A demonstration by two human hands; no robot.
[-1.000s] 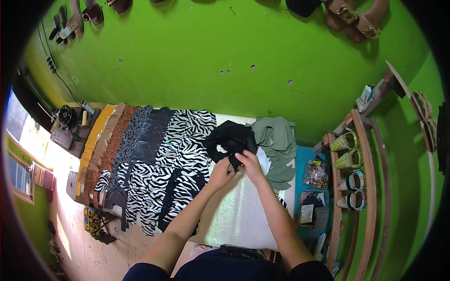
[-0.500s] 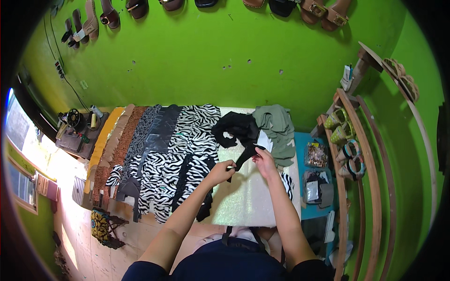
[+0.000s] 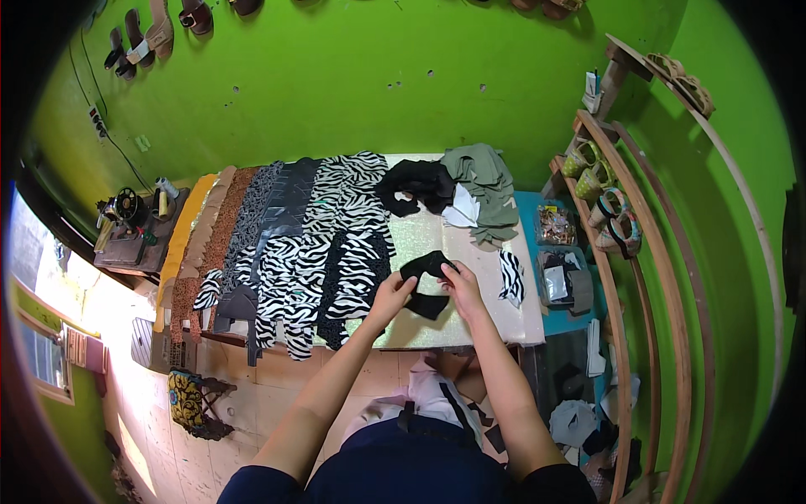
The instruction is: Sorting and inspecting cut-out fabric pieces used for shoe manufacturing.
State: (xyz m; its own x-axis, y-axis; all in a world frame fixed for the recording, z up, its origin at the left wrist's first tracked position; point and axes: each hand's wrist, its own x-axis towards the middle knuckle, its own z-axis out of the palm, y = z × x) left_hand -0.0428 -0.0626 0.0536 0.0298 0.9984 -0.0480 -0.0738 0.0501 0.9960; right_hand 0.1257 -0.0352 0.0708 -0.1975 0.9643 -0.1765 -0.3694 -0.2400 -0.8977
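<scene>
Over the pale tabletop (image 3: 495, 328), a curved black cut piece of material (image 3: 426, 264) is stretched between my two hands. My left hand (image 3: 393, 296) pinches its left end, and my right hand (image 3: 461, 287) grips the right end. Just below it, between my wrists, shows a second black part (image 3: 427, 307); I cannot tell whether it is joined to the held piece. Farther back lies a heap of black pieces (image 3: 422, 181), beside a white scrap (image 3: 461, 207) and a pile of olive-green pieces (image 3: 483, 172). A zebra-striped piece (image 3: 511, 277) lies right of my right hand.
Overlapping rows of zebra-striped (image 3: 281, 277), dark grey, brown and yellow pieces (image 3: 189, 231) cover the table's left side. A sewing machine (image 3: 128, 206) stands at far left. Plastic boxes (image 3: 557, 225) and a wooden rack (image 3: 646, 235) with sandals are on the right.
The held black piece has come away from the heap and nearer to me, now spread in a curve between both hands. My view has shifted, showing more of the floor.
</scene>
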